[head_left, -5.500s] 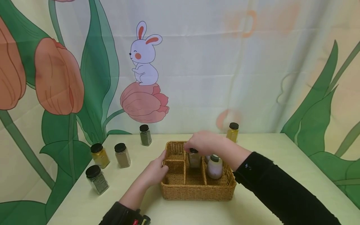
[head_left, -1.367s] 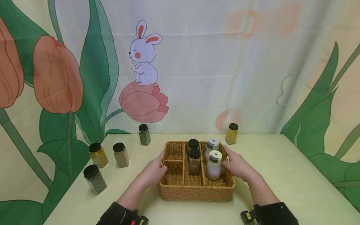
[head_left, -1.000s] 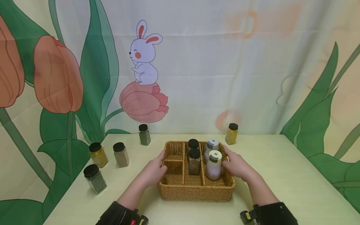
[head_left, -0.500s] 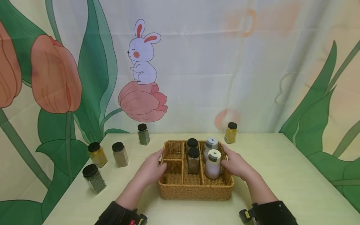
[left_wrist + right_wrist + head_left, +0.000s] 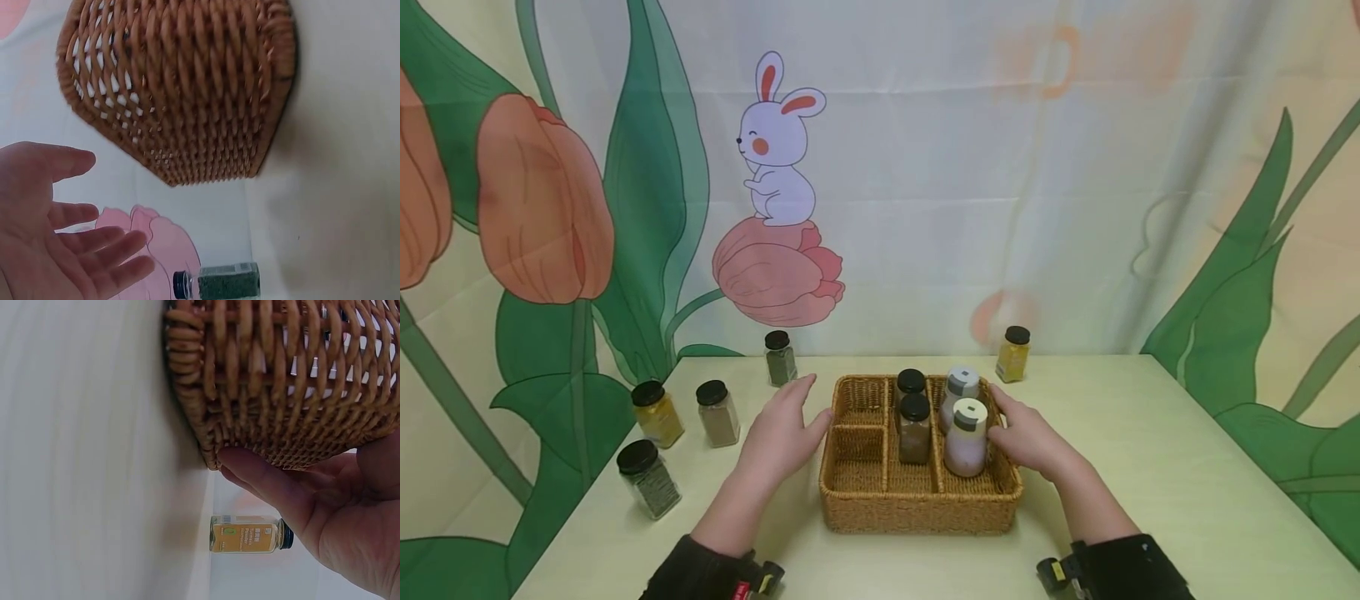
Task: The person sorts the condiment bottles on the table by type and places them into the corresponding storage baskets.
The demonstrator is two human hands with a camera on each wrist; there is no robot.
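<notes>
A divided wicker basket [image 5: 917,510] stands on the table. Two black-capped spice jars [image 5: 913,433] fill its middle section, one behind the other; two white-capped shakers [image 5: 967,446] stand to their right. Both left compartments hold nothing. My left hand [image 5: 782,433] is apart from the basket's left side, fingers spread loosely; the left wrist view shows air between this hand [image 5: 62,231] and the wicker wall. My right hand [image 5: 1030,433] grips the right wall, thumb over the rim. In the right wrist view its fingers [image 5: 269,481] lie along the outer wicker.
Left on the table stand a dark green-grey jar [image 5: 651,483], a yellow jar [image 5: 658,417] and a beige jar [image 5: 718,417]. Near the back edge are a green jar [image 5: 781,362] and a turmeric powder jar [image 5: 247,536]. A printed curtain [image 5: 925,167] hangs behind.
The right hand earlier set a jar in the middle section, then both hands held the basket's sides. Now my left hand has let go and moved off to the left; the right stays.
</notes>
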